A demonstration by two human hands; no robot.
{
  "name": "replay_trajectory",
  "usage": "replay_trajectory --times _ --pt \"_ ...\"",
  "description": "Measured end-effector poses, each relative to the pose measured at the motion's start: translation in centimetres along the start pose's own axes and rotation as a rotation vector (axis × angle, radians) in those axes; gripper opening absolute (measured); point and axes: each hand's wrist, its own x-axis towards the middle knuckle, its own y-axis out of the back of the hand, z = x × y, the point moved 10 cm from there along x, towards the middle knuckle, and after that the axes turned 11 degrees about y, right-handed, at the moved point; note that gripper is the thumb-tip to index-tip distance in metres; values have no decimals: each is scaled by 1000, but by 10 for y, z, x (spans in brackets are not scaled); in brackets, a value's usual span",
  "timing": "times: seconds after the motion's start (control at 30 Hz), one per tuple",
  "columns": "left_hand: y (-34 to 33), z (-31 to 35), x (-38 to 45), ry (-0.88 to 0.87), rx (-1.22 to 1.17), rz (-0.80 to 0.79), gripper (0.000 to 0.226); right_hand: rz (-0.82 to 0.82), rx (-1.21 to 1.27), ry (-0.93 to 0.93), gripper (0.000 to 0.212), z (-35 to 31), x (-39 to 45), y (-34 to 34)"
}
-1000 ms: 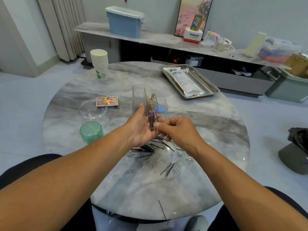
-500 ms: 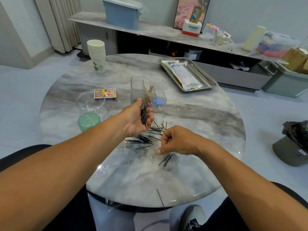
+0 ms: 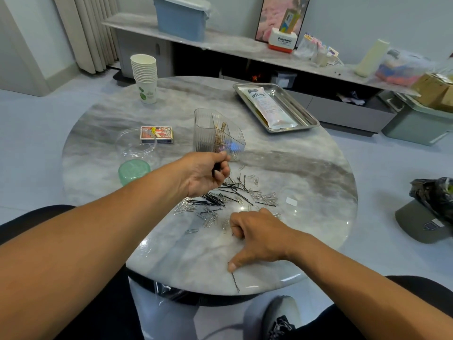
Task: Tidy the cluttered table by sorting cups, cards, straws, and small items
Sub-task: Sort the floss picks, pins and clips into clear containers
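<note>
Left-hand bundle (image 3: pixel 217 171) mostly hidden.

We see black hairpins (image 3: pixel 230 192) and silver paper clips (image 3: pixel 208 218) scattered mid-table – one stray pin (image 3: pixel 234 280) near the front edge; clear divided holder (image 3: pixel 218 132) upright w/ gold clips.

pins (image 3: pixel 235 195) mid-table, organizer (image 3: pixel 218 133) behind, bare marble (image 3: pixel 306 168) right

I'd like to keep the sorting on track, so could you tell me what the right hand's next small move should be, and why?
Probably pinch up the stray bobby pin by the table's near edge. The right hand's thumb already rests at its top end, and the pin lies alone, apart from the pile. The left hand grips a bundle of dark pins just in front of the clear organizer.
</note>
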Motion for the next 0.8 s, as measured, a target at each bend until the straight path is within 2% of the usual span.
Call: replay_trajectory --times 0.13,0.23,0.27,0.33,0.43,0.53,0.8 --pt "1 3 -1 -29 33 7 18 199 13 -164 53 30 -2 33" --pt "5 4 -1 -24 13 22 22 259 214 -272 35 66 -10 44" --pt "7 5 -1 -26 9 33 23 260 284 -276 30 74 -13 47" --pt "9 7 -2 -30 4 50 24 187 309 -239 35 76 -17 49" --pt "11 6 -2 -25 5 67 25 31 171 -169 50 59 -13 43" --pt "8 3 -2 -3 12 59 24 -30 49 -117 55 43 -1 33" --pt "3 0 0 2 87 68 28 41 55 -118 16 44 16 35"
